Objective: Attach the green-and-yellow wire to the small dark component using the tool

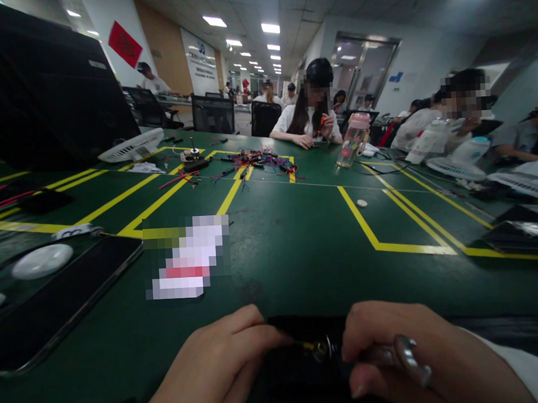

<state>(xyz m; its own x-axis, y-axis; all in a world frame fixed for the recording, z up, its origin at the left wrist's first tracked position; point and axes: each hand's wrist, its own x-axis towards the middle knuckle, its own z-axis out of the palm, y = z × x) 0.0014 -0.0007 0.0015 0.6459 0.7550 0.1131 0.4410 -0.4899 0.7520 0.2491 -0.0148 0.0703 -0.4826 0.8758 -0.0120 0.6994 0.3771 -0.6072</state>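
Both my hands meet at the near edge of the green table (298, 248). My left hand (214, 367) pinches the edge of a black object (305, 368) lying between the hands. My right hand (422, 362) grips a silver metal tool (406, 356) whose tip touches a small brass and silver part (322, 348) on the black object. What the black object is stays unclear.
A black tablet (58, 303) and a white round lid (42, 261) lie to the left, beside a blurred label (188, 260). Coloured wires (262, 161), a pink-capped bottle (353, 138) and a white fan (133, 147) sit farther back. People sit across the table and to the right.
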